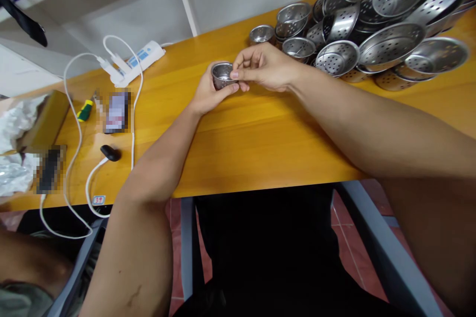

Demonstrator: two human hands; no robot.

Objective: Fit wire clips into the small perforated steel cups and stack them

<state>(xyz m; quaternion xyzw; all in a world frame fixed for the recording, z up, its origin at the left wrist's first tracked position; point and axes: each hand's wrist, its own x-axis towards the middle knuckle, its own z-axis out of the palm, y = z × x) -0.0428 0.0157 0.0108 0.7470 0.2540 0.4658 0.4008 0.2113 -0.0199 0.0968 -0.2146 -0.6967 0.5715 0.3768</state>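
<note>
A small perforated stainless-steel cup (222,75) is held above the wooden table, its mouth facing up. My left hand (208,94) wraps around it from the left and below, thumb along the near side. With thumb and fingers pinched together, my right hand (262,67) grips the cup's right rim. Its fingertips partly cover that edge, so anything small between them is hidden. Closest to my right hand among the other metalware are a small cup (262,33) and another perforated cup (298,48).
Many perforated metal cups (394,44) are piled at the right. On the left lie a power strip (139,63) with white cables, a blurred phone (118,111), a black object (110,152), a green-yellow item (85,110) and a cardboard box (50,121). Someone's leg shows at lower left.
</note>
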